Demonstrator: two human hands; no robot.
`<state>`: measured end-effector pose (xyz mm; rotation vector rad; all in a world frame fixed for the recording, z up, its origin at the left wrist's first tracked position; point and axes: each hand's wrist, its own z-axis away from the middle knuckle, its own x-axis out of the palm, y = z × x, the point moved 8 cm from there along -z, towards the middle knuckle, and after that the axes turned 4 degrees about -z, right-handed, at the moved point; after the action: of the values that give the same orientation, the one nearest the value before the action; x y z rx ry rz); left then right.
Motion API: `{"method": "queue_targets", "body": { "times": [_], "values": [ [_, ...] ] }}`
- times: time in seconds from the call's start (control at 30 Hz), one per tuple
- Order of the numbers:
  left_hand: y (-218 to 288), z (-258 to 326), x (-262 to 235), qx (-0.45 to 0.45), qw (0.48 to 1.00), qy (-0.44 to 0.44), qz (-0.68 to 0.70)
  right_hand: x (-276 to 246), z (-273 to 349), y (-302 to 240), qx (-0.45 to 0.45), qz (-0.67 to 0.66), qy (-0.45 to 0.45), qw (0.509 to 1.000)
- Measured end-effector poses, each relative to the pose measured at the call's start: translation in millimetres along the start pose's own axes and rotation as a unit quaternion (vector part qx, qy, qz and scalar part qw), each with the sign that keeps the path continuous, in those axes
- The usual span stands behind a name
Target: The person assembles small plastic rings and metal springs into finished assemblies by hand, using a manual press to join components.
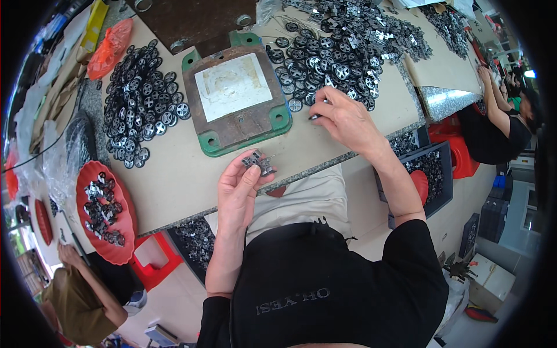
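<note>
My left hand (pixel 238 191) is closed round a small grey toy-car chassis (pixel 259 163) just in front of the press plate, thumb on top; a thin pin sticks out of its far side. My right hand (pixel 347 120) pinches a small black wheel (pixel 314 117), seen mostly edge-on, at the near side of a heap of loose wheels (pixel 325 61). Between and beyond my hands stands a heavy green-edged metal base (pixel 212 142) with a white pad (pixel 233 86) on it. Another heap of black wheels with silver spokes (pixel 142 98) lies to its left.
A red scalloped tray (pixel 129 243) with wheeled assemblies stands at the table's left edge. Grey chassis parts (pixel 400 37) are piled at the far right. Below the right edge is a grey crate (pixel 444 194). Co-workers (pixel 87 296) sit on both sides. An orange plastic bag (pixel 110 49) lies far left.
</note>
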<state>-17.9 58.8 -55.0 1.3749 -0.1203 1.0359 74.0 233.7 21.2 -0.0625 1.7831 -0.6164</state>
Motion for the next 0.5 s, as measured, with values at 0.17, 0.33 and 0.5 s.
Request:
{"method": "queue_targets", "body": {
  "times": [0.17,0.33,0.5],
  "values": [
    [-1,-2,1,-0.003,1.000,0.001,-0.002,24,15,-16,-0.018,0.035,-0.023,0.999],
    [-1,-1,-1,0.006,1.000,0.007,0.002,28,19,-33,-0.045,0.053,-0.027,0.997],
    [1,0,3,0.024,0.998,0.016,-0.055,9,16,-38,0.015,-0.160,0.003,0.987]
  ]
}}
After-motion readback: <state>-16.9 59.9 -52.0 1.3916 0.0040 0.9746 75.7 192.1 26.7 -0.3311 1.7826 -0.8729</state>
